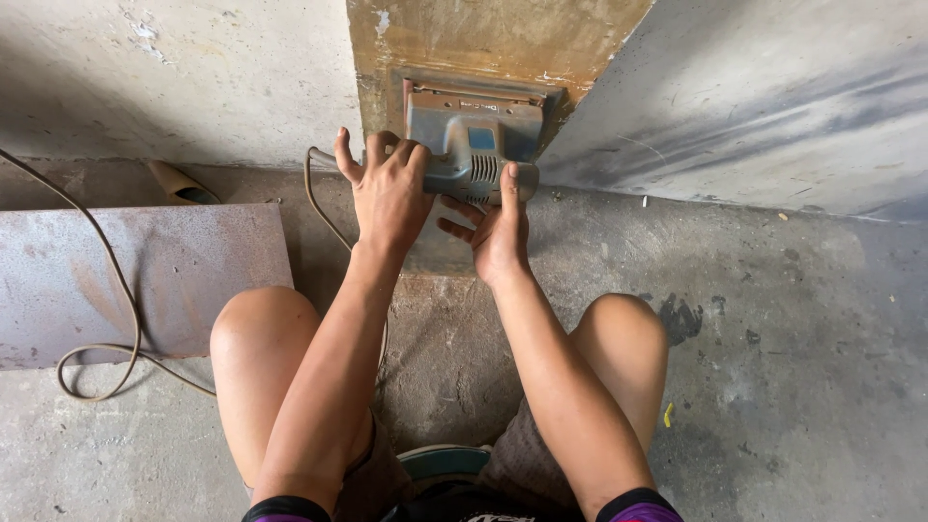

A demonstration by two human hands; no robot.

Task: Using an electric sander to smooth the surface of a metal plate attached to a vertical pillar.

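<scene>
- Bare concrete floor (773, 319), stained and dusty, meets grey plastered walls at the far side; a brownish wall section (483, 34) stands between the two grey faces.
- An electric sander (474, 135), grey-blue with a vented housing, is pressed flat against the base of that brownish section.
- The left hand (389, 188) grips the near left end of the sander, fingers (382, 145) curled over its top and the thumb spread out to the side.
- The right hand (498, 232) holds the lower right of the housing; its thumb lies straight up along the body while the other fingers (459, 211) bend underneath, partly hidden.
- A beige power cord (97, 290) leaves the sander's left end, and a long loop of it lies across a rusty flat metal sheet (193, 271) on the floor to the left.
- Both bare knees frame the forearms; the person squats facing the wall.
- No container shows in the view.
</scene>
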